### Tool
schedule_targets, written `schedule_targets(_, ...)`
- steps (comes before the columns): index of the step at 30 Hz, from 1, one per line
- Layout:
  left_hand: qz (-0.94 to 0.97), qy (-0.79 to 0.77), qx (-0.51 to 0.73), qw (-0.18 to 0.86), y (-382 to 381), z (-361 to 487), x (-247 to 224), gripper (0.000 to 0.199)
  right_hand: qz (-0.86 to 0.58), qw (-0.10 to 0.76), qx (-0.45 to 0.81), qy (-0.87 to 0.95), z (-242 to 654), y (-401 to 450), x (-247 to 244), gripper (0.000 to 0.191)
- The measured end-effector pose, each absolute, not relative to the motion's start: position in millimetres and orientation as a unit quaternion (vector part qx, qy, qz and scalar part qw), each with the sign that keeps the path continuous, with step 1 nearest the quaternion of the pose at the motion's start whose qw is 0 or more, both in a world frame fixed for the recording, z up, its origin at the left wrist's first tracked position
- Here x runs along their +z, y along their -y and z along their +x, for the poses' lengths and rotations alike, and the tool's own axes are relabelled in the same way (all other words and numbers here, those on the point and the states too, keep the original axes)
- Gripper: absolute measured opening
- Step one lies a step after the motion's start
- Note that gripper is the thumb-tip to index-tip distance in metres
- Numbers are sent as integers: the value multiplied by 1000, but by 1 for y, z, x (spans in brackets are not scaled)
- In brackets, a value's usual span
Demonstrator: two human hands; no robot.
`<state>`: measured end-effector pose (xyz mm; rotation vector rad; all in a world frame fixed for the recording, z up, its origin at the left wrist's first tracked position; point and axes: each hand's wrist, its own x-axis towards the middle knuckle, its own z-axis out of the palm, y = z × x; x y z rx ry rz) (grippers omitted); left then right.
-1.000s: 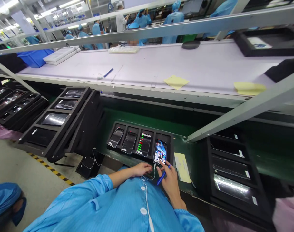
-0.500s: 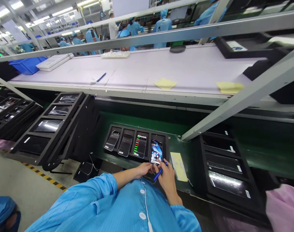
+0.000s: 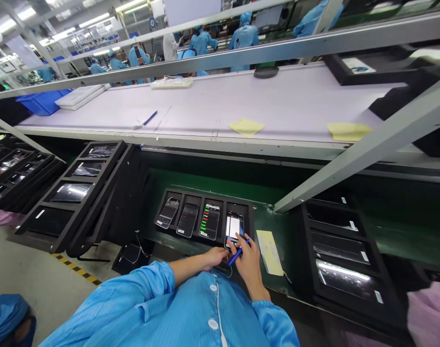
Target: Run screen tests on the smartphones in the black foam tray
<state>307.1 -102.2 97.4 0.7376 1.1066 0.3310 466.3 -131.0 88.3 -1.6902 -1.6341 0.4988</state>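
Note:
A black tray [image 3: 251,214] on the green bench holds several phones in a row of compartments. The rightmost phone [image 3: 234,225] has a lit screen with a white panel on it. At its lower end, my left hand [image 3: 215,257] is closed in a pinch around a thin white cable [image 3: 230,272]; the cable's tip is hidden. My right hand [image 3: 249,260] grips a blue pen [image 3: 239,252], and one fingertip touches or hovers over the lower screen. The neighbouring phone [image 3: 209,220] displays green and red lines. Two dark-screened phones fill the compartments further left.
Beside the tray lies a yellow paper [image 3: 269,252]. Stacked black trays of phones stand left [image 3: 70,207] and right [image 3: 366,255]. A slanted metal post [image 3: 332,173] rises at right. Above runs a white shelf [image 3: 191,106] with another pen [image 3: 150,118]. Co-workers in blue are beyond.
The rightmost phone's screen has gone from a home screen with icons to a white panel. My right index finger has shifted slightly on the screen; the left hand stays in place.

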Motion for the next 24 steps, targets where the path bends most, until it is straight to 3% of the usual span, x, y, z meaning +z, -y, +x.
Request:
schedule_targets(6, 318, -530, 174, 767, 102, 308, 95, 35, -666, 357, 211, 620, 469, 128, 95, 53)
schedule_targets(13, 318, -531, 181, 764, 102, 308, 90, 35, -680, 406, 196, 578, 489, 130, 96, 50)
schedule_targets(24, 303, -530, 146, 778, 102, 300, 93, 40, -674, 414, 205, 577, 481, 132, 87, 51)
